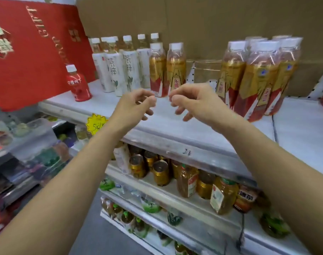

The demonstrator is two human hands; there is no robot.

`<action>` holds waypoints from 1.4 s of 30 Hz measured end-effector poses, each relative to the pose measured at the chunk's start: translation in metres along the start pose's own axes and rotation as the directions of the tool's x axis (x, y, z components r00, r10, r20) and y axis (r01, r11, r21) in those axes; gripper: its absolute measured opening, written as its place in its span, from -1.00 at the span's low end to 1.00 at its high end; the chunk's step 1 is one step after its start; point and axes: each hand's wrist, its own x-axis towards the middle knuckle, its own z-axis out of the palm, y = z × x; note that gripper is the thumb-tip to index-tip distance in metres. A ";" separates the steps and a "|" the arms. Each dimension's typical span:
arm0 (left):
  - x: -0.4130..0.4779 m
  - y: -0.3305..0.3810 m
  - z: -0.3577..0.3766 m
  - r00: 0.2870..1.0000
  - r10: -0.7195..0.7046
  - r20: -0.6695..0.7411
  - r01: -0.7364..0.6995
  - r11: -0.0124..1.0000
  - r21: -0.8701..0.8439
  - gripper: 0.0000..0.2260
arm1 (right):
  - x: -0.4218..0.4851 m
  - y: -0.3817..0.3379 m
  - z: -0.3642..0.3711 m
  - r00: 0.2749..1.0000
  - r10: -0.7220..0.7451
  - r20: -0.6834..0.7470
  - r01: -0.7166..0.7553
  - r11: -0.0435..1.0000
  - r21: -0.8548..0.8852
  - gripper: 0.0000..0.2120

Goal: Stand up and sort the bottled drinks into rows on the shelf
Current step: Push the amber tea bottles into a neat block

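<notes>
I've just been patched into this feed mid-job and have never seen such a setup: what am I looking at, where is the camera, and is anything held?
No machine here: a person works with bare hands. The one picture comes from a wide-angle camera worn on the head, looking forward and down, so both arms reach in from below. The left hand and right hand hover side by side over the top shelf, fingers loosely curled, holding nothing. On that shelf stand a small red bottle at the left, a cluster of white-labelled bottles, two gold-and-red bottles just beyond the hands, and a larger group of gold-and-red bottles at the right. A red box is at the far left. The shelf below holds gold cans.
</notes>
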 end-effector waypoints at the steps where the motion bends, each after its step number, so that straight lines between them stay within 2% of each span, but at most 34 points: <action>1: 0.018 -0.008 -0.004 1.000 -0.002 0.024 0.002 1.000 0.002 -0.90 | 0.016 0.003 0.001 0.999 0.032 -0.040 -0.033 0.999 -0.013 -0.84; 3: 0.056 -0.024 -0.011 0.997 -0.015 0.071 0.014 1.000 0.021 -0.85 | 0.050 0.011 0.004 0.985 0.112 -0.129 -0.119 0.992 -0.051 -0.79; 8: 0.138 -0.046 -0.015 0.993 -0.039 0.113 0.037 0.999 0.015 -0.55 | 0.120 0.034 0.019 0.867 0.280 -0.413 -0.308 0.951 -0.003 -0.30; 11: 0.175 -0.055 -0.009 0.988 -0.053 0.147 0.059 0.998 -0.034 -0.36 | 0.148 0.047 0.028 0.802 0.357 -0.478 -0.388 0.921 0.036 -0.10; 14: 0.201 -0.063 0.005 0.983 -0.039 0.182 0.045 0.998 -0.032 -0.28 | 0.167 0.060 0.036 0.779 0.395 -0.486 -0.399 0.911 0.101 0.03; 19: 0.221 -0.074 0.022 0.986 -0.067 0.156 0.071 0.997 -0.019 -0.31 | 0.174 0.065 0.052 0.782 0.344 -0.520 -0.369 0.928 0.058 -0.28; 25: 0.204 -0.075 0.013 0.973 -0.002 0.229 -0.001 1.000 0.016 -0.33 | 0.126 0.047 0.052 0.834 0.305 -0.461 -0.328 0.944 0.031 -0.42; 28: 0.175 -0.070 0.009 0.964 0.059 0.260 -0.063 0.998 0.005 -0.34 | 0.082 0.035 0.046 0.851 0.284 -0.441 -0.315 0.949 0.003 -0.41; 33: 0.128 -0.043 0.027 0.937 0.121 0.327 -0.107 0.992 -0.059 -0.35 | 0.019 0.023 0.027 0.795 0.237 -0.558 -0.319 0.946 -0.053 -0.43; 38: 0.082 -0.007 0.067 0.901 0.175 0.397 -0.125 0.981 -0.148 -0.35 | -0.020 0.025 0.002 0.704 0.205 -0.680 -0.336 0.940 -0.064 -0.35; 42: 0.056 0.015 0.091 0.884 0.208 0.419 -0.139 0.972 -0.189 -0.33 | -0.039 0.025 -0.012 0.677 0.180 -0.714 -0.321 0.945 -0.067 -0.28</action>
